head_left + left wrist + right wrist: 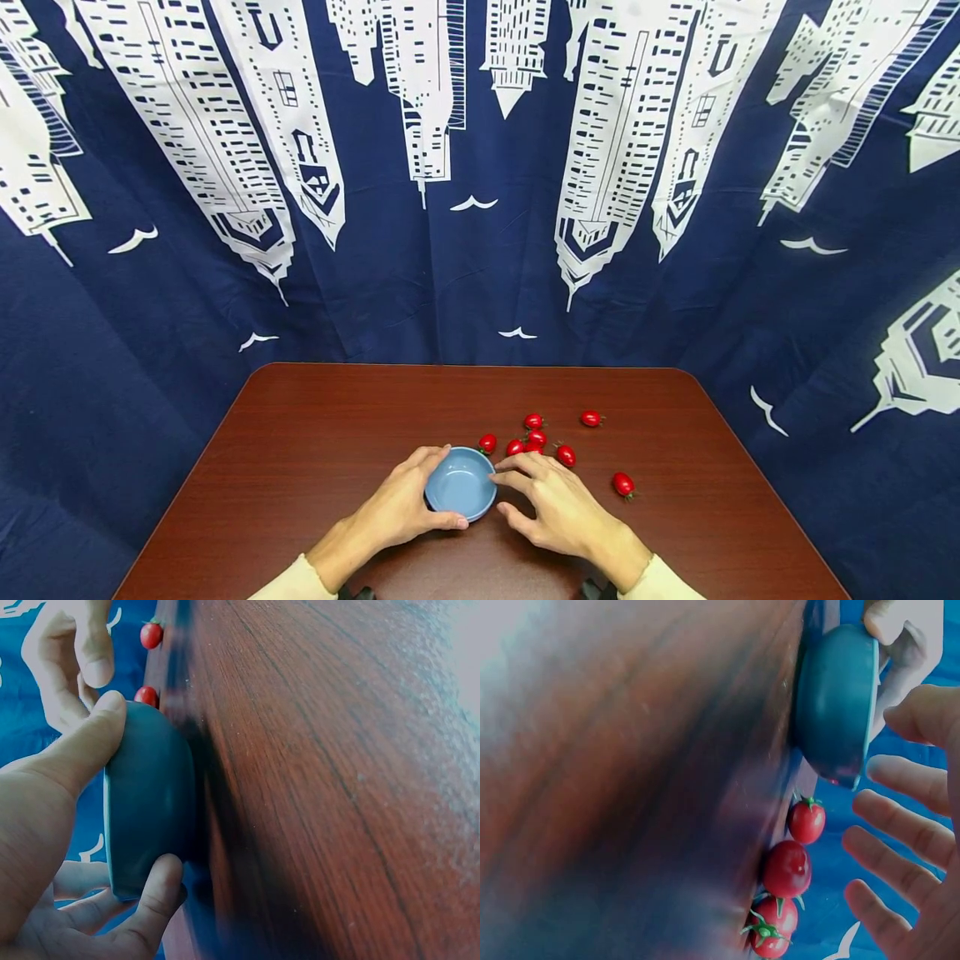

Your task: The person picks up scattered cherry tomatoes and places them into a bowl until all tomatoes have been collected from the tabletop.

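bowl (461, 485): blue | tomatoes (536, 437): red — green-stemmed | table (360, 408): brown woodgrain | cloth (487, 275): navy — white skyline

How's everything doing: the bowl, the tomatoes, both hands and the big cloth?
Bowl: open side up, nothing inside
Tomatoes: uncut, loose, outside the bowl
Left hand: gripping the bowl
Right hand: fingers apart, holding nothing, close by the bowl
Cloth: hanging, its printed buildings upside down

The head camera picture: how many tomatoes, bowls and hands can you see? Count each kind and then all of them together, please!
Red tomatoes: 8, some partly hidden
Blue bowl: 1
Hands, left hand and right hand: 2
Total: 11
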A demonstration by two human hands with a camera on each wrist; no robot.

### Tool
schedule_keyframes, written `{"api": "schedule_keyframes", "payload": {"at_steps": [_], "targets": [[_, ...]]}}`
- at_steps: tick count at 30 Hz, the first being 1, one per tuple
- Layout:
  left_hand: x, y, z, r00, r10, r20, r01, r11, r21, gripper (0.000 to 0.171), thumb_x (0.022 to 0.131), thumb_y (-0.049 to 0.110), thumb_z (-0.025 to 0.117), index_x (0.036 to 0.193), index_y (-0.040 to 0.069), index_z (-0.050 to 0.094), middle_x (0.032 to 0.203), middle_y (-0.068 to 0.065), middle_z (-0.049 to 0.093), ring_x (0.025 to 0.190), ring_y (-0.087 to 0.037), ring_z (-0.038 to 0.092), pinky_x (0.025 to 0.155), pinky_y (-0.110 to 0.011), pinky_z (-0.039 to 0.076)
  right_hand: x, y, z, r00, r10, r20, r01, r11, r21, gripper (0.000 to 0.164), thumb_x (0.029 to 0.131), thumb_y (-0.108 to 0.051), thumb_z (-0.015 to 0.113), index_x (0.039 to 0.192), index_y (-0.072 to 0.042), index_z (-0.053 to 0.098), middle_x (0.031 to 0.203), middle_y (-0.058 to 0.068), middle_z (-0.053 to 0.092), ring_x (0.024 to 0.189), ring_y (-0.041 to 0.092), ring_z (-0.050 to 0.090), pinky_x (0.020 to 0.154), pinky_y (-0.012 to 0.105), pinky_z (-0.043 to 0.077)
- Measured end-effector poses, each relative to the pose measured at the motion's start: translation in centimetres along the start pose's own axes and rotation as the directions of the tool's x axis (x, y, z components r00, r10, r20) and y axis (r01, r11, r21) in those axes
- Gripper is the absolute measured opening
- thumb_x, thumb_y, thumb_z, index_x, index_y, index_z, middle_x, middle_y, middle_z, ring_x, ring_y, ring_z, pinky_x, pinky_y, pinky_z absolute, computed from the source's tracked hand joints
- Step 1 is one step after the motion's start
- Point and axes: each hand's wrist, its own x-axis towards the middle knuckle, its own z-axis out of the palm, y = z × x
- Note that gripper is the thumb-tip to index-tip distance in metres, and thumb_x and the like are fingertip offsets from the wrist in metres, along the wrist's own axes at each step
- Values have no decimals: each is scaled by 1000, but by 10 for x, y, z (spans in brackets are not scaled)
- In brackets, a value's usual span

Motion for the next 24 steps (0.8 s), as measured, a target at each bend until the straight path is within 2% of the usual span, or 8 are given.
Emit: {"api": "schedule_keyframes", "payload": {"at_steps": [6,13,19,24], "targets": [[0,1,0,1000,-9,-2,9,1000,-8,117,80,48,109,169,-5,54,161,-17,65,141,-38,72,116,-60,63,13,15,-7,998,51,31,-53,997,63,50,99,-31,93,146,-22,80,149,-4,75,135,16,75,109,51,67],[2,1,0,1000,-13,-1,13,1000,-16,118,80,49,109,169,-5,54,161,-17,66,143,-40,71,117,-62,61,40,33,-12,994,56,94,-67,990,123,62,96,-22,95,155,-20,75,153,1,72,134,21,75,105,47,69],[2,1,0,1000,-16,20,17,999,-27,118,80,48,109,169,-6,53,161,-17,65,144,-40,70,118,-62,61,63,43,-7,974,70,215,-108,979,170,59,98,-17,91,155,-19,75,154,5,70,135,26,74,104,52,69],[1,0,0,1000,-11,14,12,999,-31,118,80,47,110,169,-7,53,162,-17,65,144,-38,70,120,-61,60,77,50,1,967,31,254,-92,969,230,53,98,-10,91,149,-14,79,147,8,75,129,28,76,109,51,67]]}}
